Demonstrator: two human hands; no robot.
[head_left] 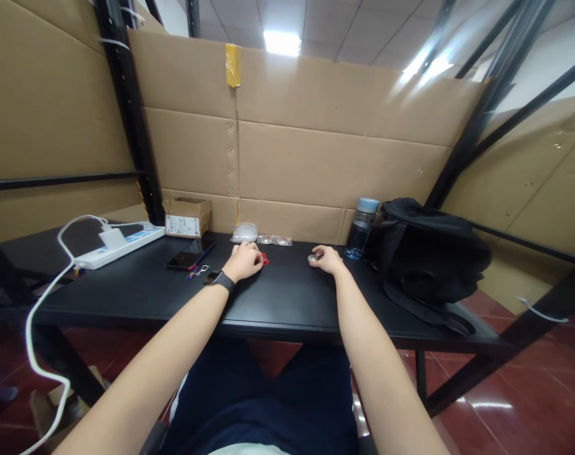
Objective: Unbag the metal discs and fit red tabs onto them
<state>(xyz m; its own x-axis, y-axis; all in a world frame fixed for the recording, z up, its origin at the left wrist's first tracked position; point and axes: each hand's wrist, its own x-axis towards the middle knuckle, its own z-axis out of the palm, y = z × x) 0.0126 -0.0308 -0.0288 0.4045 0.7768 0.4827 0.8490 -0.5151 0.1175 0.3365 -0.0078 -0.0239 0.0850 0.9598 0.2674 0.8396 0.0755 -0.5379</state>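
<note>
My left hand (242, 261), with a dark watch (221, 279) on its wrist, rests on the black table. Its fingers are curled onto a small red bundle (265, 259), perhaps cord, partly hidden behind the fingertips. My right hand (328, 260) is lower-arm straight, with thumb and fingers closed around a small round clear or silvery thing (312, 258) at the tabletop. Beyond the hands lie a clear plastic bag (244, 232) of pale contents and a flat clear packet (275, 240) holding small round pieces with red in them.
On the left are a phone (186, 258), a keyring (197, 272), a small open cardboard box (187, 216) and a white power strip (126, 246) with a cable. A water bottle (361, 229) and black backpack (424, 253) stand at right. Cardboard (292, 139) walls the back.
</note>
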